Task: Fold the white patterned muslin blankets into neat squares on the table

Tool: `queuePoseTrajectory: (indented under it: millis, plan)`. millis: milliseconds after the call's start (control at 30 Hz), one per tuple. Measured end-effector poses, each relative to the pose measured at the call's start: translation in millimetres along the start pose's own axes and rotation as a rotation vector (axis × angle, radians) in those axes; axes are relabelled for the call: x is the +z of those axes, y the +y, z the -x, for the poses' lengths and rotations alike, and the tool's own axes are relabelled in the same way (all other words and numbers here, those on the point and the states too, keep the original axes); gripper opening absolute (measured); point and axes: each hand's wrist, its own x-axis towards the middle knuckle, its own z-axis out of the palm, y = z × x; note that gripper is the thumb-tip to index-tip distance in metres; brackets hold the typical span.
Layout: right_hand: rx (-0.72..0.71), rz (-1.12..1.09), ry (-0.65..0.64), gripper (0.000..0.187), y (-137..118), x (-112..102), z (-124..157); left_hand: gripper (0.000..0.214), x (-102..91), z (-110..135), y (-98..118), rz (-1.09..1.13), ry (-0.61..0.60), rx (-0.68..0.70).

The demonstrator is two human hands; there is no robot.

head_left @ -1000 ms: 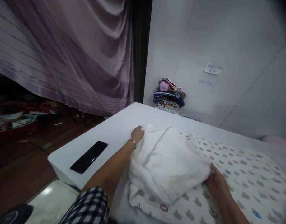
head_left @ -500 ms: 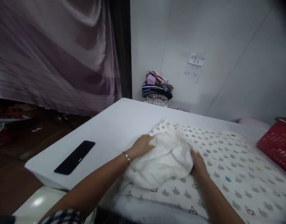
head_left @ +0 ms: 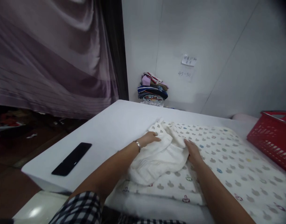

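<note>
A white patterned cloth (head_left: 222,155) lies spread over the right half of a white table (head_left: 114,124). Its near-left corner is turned over into a plain white bunch (head_left: 161,155). My left hand (head_left: 149,138) rests on the left edge of that bunch, fingers laid flat on the fabric. My right hand (head_left: 192,152) presses on the bunch's right side, fingers stretched forward over the fabric. A bracelet shows on my left wrist. Both forearms reach in from the bottom of the picture.
A black phone (head_left: 71,158) lies near the table's left corner. A red plastic basket (head_left: 271,137) stands at the right edge. Folded clothes (head_left: 152,90) are stacked against the white wall behind the table. A purple curtain (head_left: 51,56) hangs at left over a dark floor.
The raised white fold has been brought down and bunched smaller, and my hands have come closer together on it. The view has swung right, bringing the red basket in.
</note>
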Motion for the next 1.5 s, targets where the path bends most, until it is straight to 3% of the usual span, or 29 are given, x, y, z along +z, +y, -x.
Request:
queuePoseTrajectory:
  millis: [67,100,133,200,233,267,300,333,467,567,633,733,933,1100,1267,1500]
  plan:
    - [-0.031,0.054,0.066,0.038,-1,-3,0,0.030,-26.2,8,6,0.252,0.084,0.014]
    - [-0.049,0.071,0.108,0.039,-2,-4,0,0.027,-43.6,13,8,0.390,0.208,0.022]
    - [-0.075,0.079,0.141,0.039,-4,-4,1,0.023,-61.9,20,8,0.489,0.410,0.030]
    - [-0.117,0.058,0.140,0.038,-8,-1,7,0.017,-92.3,35,7,0.449,0.935,0.071]
    - [-0.124,0.035,0.113,0.037,-10,3,12,0.015,-100.4,44,6,0.348,1.133,0.101]
    - [-0.120,0.012,0.079,0.036,-13,8,18,0.014,-101.9,54,5,0.229,1.238,0.131]
    - [-0.103,-0.007,0.039,0.036,-15,15,26,0.013,-96.3,63,4,0.123,1.247,0.155]
    - [-0.075,-0.020,-0.004,0.036,-16,22,35,0.012,-84.3,73,4,0.051,1.178,0.175]
    - [-0.028,-0.023,-0.228,0.034,-7,48,73,0.006,-1.9,102,6,0.074,0.700,0.257]
    - [-0.109,0.039,-0.341,0.030,8,58,93,0.011,48.8,112,5,0.210,0.578,0.238]
    - [-0.118,0.084,-0.384,0.028,17,60,103,0.014,64.8,115,2,0.331,0.561,0.222]
    - [-0.076,0.074,-0.445,0.029,28,57,115,0.019,65.7,119,-1,0.408,0.606,0.209]
    - [0.042,0.033,-0.444,0.029,37,51,126,0.023,44.3,134,1,0.380,0.871,0.156]
    - [0.020,0.037,-0.537,0.029,31,57,127,0.020,66.1,146,0,0.076,0.631,0.450]
    - [0.064,-0.048,-0.543,0.024,29,53,126,0.022,87.3,152,-4,-0.026,0.599,0.455]
    - [0.071,-0.145,-0.595,0.031,24,44,126,0.028,87.9,152,0,-0.235,0.570,0.511]
